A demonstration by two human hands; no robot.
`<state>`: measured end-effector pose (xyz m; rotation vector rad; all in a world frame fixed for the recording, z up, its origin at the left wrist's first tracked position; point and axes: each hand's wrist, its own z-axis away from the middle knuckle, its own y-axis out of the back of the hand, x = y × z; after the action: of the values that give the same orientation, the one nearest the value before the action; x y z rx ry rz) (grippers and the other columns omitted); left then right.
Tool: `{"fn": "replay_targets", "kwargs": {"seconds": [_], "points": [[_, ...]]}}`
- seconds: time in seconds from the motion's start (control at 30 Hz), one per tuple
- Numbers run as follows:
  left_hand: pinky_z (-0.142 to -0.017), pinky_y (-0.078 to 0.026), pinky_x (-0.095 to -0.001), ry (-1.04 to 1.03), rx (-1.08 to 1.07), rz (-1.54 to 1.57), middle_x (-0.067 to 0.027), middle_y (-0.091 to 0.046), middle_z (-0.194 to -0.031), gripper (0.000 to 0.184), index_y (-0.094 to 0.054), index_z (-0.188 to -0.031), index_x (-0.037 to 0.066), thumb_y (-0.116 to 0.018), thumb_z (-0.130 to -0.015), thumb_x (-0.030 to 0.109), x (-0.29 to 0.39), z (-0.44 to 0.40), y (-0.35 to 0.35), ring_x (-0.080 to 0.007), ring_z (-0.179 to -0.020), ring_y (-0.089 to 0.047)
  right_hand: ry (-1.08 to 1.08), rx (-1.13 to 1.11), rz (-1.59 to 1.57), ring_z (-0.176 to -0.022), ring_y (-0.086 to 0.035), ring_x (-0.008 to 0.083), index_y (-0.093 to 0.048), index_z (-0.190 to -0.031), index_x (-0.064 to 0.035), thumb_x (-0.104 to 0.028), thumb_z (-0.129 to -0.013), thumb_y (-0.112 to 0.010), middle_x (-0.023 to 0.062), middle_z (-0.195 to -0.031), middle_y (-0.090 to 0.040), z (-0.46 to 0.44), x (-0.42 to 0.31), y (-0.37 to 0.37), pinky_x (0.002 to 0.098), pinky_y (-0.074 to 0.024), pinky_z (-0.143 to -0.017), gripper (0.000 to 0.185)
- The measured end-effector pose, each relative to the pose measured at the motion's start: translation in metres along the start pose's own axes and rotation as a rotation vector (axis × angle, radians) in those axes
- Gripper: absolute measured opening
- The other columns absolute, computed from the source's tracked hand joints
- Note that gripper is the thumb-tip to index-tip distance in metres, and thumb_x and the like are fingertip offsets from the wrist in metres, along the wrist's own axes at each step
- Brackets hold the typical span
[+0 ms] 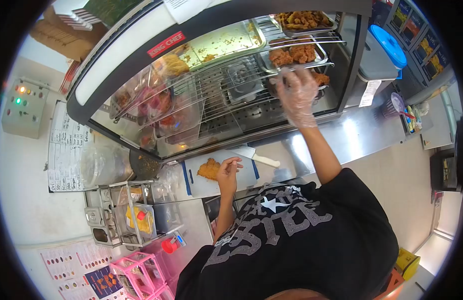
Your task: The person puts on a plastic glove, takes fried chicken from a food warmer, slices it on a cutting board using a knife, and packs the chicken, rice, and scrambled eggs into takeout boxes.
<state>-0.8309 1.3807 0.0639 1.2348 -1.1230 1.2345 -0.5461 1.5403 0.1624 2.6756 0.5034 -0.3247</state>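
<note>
My right hand (pixel 297 97), in a clear plastic glove, reaches into the display warmer (pixel 339 85). Its fingers are bent but apart, with nothing visible between them. Just beyond them, fried chicken pieces (pixel 294 54) lie in a metal tray on the wire rack, and more chicken (pixel 320 78) is partly hidden behind the hand. My left hand (pixel 228 175), bare, hovers over a white cutting board (pixel 246 174) with its fingers curled together and nothing visible in them. Beside it on the board lies a flat breaded fried piece (pixel 209 169). A white-handled knife (pixel 265 160) rests at the board's far right edge.
The warmer's wire racks (pixel 211 82) and dark frame surround my right arm. A crumb-strewn tray (pixel 224 50) sits on the upper rack. To the left stand a metal shelf rack (pixel 119 212) and a pink holder (pixel 141 272). A grey bin (pixel 376 62) stands right of the warmer.
</note>
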Motion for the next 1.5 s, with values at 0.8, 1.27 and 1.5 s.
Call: {"fn": "replay_targets", "kwargs": {"seconds": [0.8,1.27,1.5], "points": [[-0.074,-0.048,-0.0244,0.19,0.036,-0.044,-0.0078,-0.07,-0.102,0.019,-0.065,-0.11,-0.002,-0.057,-0.098,0.011,-0.007,0.051,-0.041,-0.0125,-0.082,-0.065,-0.602,-0.034,-0.026,-0.101,-0.064,0.0297,-0.02,-0.147,-0.0011,-0.025,-0.072,-0.088,0.0207,-0.115,-0.061,-0.019,0.162,0.075,0.0384,-0.0524,-0.089,0.104],[-0.074,-0.053,-0.0369,0.076,0.198,-0.559,-0.0126,-0.068,-0.102,0.016,-0.069,-0.103,0.006,-0.066,-0.09,0.015,-0.063,0.02,0.163,-0.0269,-0.083,-0.067,-0.21,-0.978,-0.176,-0.104,-0.06,0.0358,-0.062,-0.117,-0.0058,-0.018,-0.083,-0.069,0.0174,-0.11,-0.064,0.259,-0.097,-0.004,0.0455,-0.0492,-0.089,0.036],[-0.074,-0.053,-0.036,0.212,0.11,-0.73,-0.0096,-0.069,-0.106,0.02,-0.07,-0.105,0.009,-0.067,-0.088,0.018,-0.09,-0.015,0.249,-0.0247,-0.078,-0.068,-0.206,-1.259,0.225,-0.103,-0.058,0.039,-0.055,-0.12,0.0007,-0.023,-0.084,-0.068,0.0227,-0.11,-0.06,0.312,-0.1,-0.04,0.0468,-0.0488,-0.088,0.045]]}}
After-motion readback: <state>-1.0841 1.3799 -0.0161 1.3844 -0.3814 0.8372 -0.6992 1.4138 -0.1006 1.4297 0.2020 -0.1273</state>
